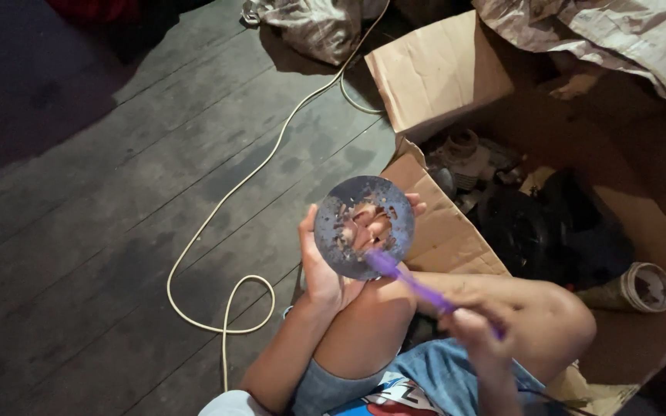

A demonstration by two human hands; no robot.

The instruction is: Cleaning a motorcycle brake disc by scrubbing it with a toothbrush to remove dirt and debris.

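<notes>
- Between my two hands, above the bent knee, sits the metal disc [364,227]: round, grey, spotted with rust, with cut-outs around its middle.
- My left hand [324,262] is clamped on the disc from behind; the thumb lies along the near-left rim, and the fingertips [418,205] show past the far-right edge and through the cut-outs.
- I hold the disc tilted, its face turned up toward the camera.
- My right hand [475,327] is closed around the handle of a purple brush [414,283]. The hand is blurred, so I cannot make out the finger placement in detail.
- The brush head touches the lower edge of the disc, on the side nearer my right hand.
- The hands are apart, joined only through brush and disc.
- To the right of both hands, an open cardboard box [441,73] lies on the floor. Dark machine parts sit inside it, too dim to identify.
- Beyond my right hand, at the far right of the box, a small cylindrical can [645,287] lies on its side.
- Left of my left hand, a pale cable [229,200] runs across the dark wooden floor [102,192] and forms a loop near my left forearm.
- Crumpled cloth [310,27] lies well beyond the hands at the top.
</notes>
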